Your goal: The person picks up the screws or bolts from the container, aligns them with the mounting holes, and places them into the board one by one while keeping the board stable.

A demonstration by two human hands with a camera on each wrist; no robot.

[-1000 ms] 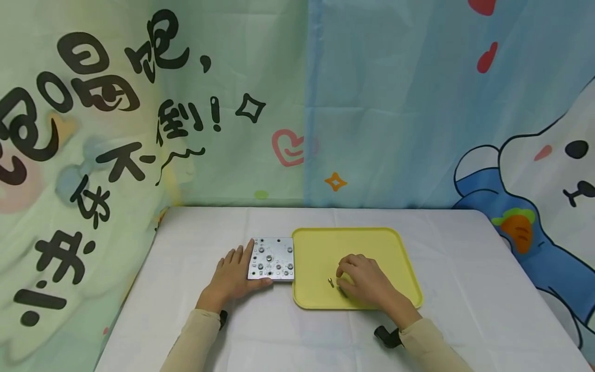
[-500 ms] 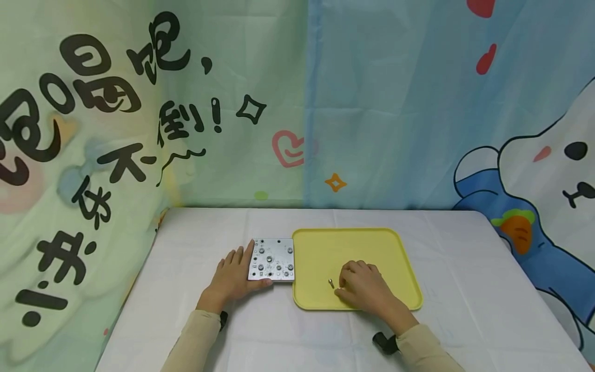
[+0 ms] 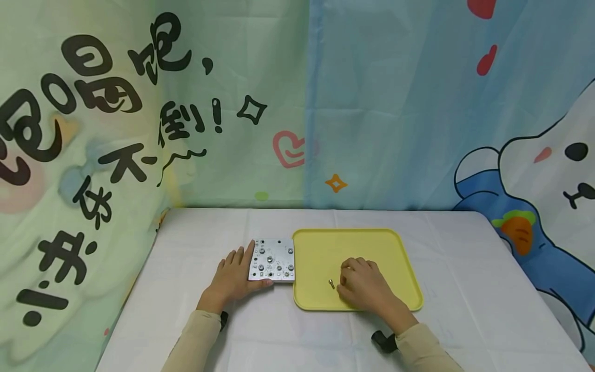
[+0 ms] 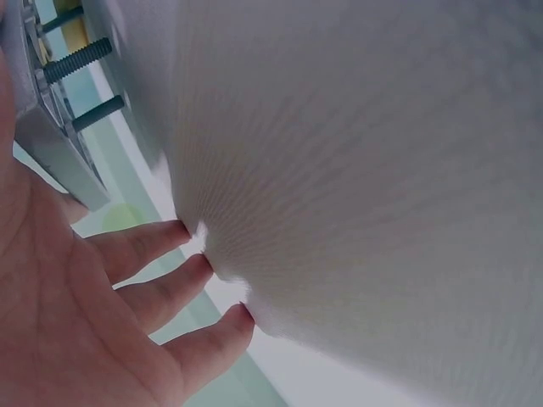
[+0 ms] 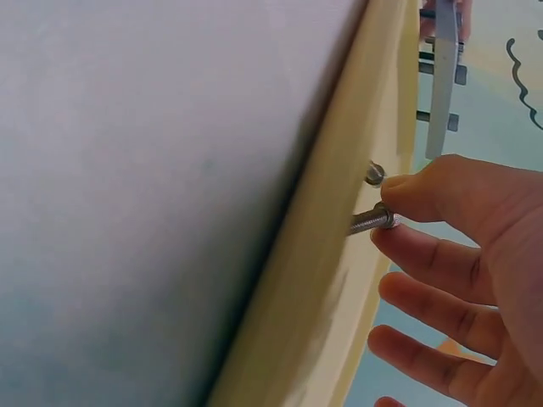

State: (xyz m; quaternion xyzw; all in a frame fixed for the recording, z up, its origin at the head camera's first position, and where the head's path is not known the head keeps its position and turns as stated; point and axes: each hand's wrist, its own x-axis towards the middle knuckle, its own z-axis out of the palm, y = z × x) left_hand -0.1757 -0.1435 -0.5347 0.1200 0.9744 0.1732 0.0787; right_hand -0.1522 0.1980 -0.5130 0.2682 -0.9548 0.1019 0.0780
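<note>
My left hand (image 3: 232,276) holds a silver metal plate (image 3: 261,258) between index finger and thumb, at its left side and front edge. Its other fingers (image 4: 157,297) press on the white cloth. Several bolts stand in the plate, and their threaded shafts (image 4: 78,59) stick out of its underside. Over the yellow tray (image 3: 372,240), my right hand (image 3: 364,285) pinches a bolt (image 5: 370,221) by its head, between thumb and index finger, with the shaft pointing toward the tray. Another small bolt (image 3: 331,284) lies on the tray just left of the fingers.
The plate's right edge meets the tray's left rim. A white cloth (image 3: 465,289) covers the table. A printed curtain (image 3: 381,103) hangs behind it and along the left. On each wrist sits a dark camera mount, the right one (image 3: 385,342) near the tray's front.
My right fingers have come together on a bolt that lay on the tray, and the hand has shifted slightly. The left hand and the plate stay in place.
</note>
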